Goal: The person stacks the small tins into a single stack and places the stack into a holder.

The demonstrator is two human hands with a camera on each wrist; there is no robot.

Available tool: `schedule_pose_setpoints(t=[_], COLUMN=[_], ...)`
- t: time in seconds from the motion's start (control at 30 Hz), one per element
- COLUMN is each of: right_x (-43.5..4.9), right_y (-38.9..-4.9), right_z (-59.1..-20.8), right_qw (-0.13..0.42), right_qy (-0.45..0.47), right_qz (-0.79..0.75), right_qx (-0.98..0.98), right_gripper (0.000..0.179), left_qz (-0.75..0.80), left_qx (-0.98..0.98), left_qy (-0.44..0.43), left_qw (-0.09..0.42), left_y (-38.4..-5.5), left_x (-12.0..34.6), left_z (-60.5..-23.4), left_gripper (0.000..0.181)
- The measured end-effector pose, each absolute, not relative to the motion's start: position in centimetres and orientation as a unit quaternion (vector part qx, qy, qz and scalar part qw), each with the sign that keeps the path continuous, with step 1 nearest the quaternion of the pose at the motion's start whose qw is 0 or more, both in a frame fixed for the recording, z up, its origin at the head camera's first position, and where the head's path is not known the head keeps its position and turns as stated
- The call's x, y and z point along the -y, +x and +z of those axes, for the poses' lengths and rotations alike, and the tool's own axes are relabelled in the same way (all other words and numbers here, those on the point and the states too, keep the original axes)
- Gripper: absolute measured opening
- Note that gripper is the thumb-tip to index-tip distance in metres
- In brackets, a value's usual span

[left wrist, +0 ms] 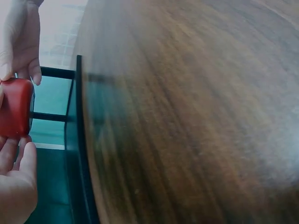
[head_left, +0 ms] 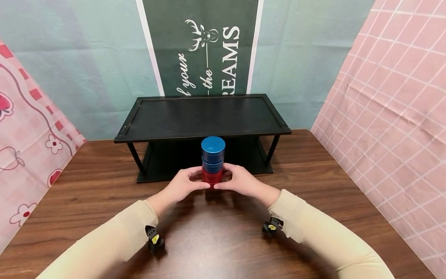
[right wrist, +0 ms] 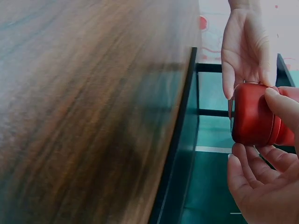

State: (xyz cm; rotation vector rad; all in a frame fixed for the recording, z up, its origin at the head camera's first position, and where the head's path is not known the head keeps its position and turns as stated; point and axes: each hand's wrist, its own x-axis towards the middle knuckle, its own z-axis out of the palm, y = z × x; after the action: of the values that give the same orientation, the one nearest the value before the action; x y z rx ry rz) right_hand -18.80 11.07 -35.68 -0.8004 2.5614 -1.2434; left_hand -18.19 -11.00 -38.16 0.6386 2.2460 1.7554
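A shiny blue round canister stands upright on a red round canister, both in front of the black shelf. My left hand grips the red canister from the left. From the right my right hand holds the same canister, and the two thumbs nearly meet at its near side. In the left wrist view the red canister lies between the hands, cut off by the frame edge. The right wrist view shows the red canister with fingertips at both its sides; the blue one is hidden there.
A black two-level shelf stands at the back of the brown wooden table, right behind the canisters. Pink patterned cloth hangs at the left and pink checked cloth at the right. Behind the shelf is a green printed curtain.
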Motion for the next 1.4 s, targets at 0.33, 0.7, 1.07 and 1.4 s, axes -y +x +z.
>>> schedule_pose_setpoints(t=[0.33,0.7,1.07,1.4], right_x=[-11.2,-11.2,-11.3,-11.4], right_y=[-18.7,-19.0,-19.5,-19.9], right_z=[-34.6,-32.7,-30.5,-28.1], right_qw=[0.084,0.064,0.051,0.018], right_qy=[-0.269,-0.259,-0.248,-0.26], right_qz=[-0.435,-0.454,-0.453,-0.452], right_qx=[-0.855,-0.85,-0.855,-0.853], right_gripper=[0.052,0.05,0.053,0.048], left_qz=[0.6,0.59,0.588,0.593], left_qx=[-0.76,-0.771,-0.772,-0.767], left_qy=[0.228,0.228,0.23,0.234], left_qw=[0.102,0.077,0.07,0.073], left_y=[-18.0,-18.5,-19.1,-19.7], left_x=[11.0,10.8,10.6,10.7], left_z=[-36.4,-34.1,-31.8,-29.1], left_gripper=[0.051,0.049,0.048,0.049])
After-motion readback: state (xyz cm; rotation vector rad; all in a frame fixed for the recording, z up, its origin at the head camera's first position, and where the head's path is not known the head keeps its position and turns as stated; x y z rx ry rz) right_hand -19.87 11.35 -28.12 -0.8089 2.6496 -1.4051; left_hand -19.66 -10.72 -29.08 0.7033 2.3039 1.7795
